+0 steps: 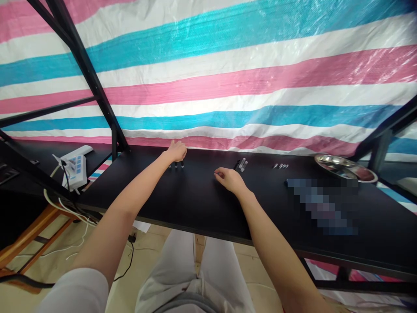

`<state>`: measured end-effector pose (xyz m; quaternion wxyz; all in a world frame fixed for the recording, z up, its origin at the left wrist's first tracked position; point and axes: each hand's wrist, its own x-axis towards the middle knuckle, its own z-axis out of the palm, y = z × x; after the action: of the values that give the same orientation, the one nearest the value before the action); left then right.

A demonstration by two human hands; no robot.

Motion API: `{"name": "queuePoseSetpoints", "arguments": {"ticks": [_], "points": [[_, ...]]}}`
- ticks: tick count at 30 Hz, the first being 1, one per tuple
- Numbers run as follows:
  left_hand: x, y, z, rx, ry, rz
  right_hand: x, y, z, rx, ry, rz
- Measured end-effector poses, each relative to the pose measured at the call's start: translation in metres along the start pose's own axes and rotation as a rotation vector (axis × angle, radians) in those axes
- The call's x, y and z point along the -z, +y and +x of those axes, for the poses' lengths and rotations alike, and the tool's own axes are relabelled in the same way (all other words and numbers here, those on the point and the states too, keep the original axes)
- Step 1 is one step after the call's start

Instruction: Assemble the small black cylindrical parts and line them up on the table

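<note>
My left hand [177, 151] is at the back of the black table, its fingers curled just behind a short row of small black cylinders [176, 165]. Whatever those fingers hold, if anything, is hidden behind the hand. Lower and to the right, my right hand [229, 179] hovers over or rests on the tabletop with fingers bent together; anything in its pinch is too small to make out. Beyond it lie clear tubes [243, 164] beside a few black pieces [236, 164]. Farther right sits a group of small shiny clear or silver pieces [281, 166].
Shiny metal trays [365, 174] stand at the right rear of the black table [202, 200]. A pixelated patch [321, 206] covers something in front of them. At left are a white power strip [78, 169], cables and a black metal frame [94, 82]. Striped sheeting [228, 87] hangs behind.
</note>
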<state>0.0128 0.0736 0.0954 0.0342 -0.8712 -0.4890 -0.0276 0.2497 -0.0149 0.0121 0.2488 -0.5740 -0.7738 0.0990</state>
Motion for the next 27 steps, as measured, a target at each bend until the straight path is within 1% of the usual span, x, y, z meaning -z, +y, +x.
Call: {"name": "queuePoseSetpoints", "arguments": {"ticks": [6,10,12,14,17,19,20,21,22,23,25,27], "points": [[0.004,0.002,-0.003,0.058,0.021,-0.145,0.0,0.001,0.001,0.012,0.001,0.014],[0.002,0.0,-0.003,0.045,-0.013,-0.054,0.001,0.002,0.0,0.023,0.029,0.041],[0.0,-0.001,-0.002,0.031,-0.006,-0.052,0.004,0.001,-0.002,0.012,0.086,0.051],[0.0,-0.002,-0.003,0.022,0.007,-0.082,0.009,-0.002,-0.004,-0.028,0.207,0.058],[0.004,-0.001,-0.006,0.039,-0.016,-0.057,0.017,-0.001,-0.006,-0.107,0.488,0.073],[0.01,0.003,-0.009,0.044,-0.037,0.006,0.022,0.005,-0.006,-0.174,0.686,0.08],[0.012,0.006,-0.011,0.039,-0.03,0.033,0.025,0.008,-0.006,-0.216,0.761,0.077],[0.015,0.01,-0.013,0.027,-0.004,0.05,0.027,0.013,-0.005,-0.266,0.81,0.068],[0.016,0.016,-0.015,0.008,0.039,0.054,0.029,0.017,-0.005,-0.321,0.829,0.055],[0.017,0.023,-0.017,-0.016,0.097,0.043,0.031,0.022,-0.005,-0.377,0.817,0.036],[0.013,0.04,-0.02,-0.095,0.202,-0.013,0.032,0.029,-0.006,-0.487,0.738,-0.011],[0.003,0.062,-0.021,-0.193,0.239,-0.08,0.031,0.034,-0.007,-0.585,0.623,-0.067]]}}
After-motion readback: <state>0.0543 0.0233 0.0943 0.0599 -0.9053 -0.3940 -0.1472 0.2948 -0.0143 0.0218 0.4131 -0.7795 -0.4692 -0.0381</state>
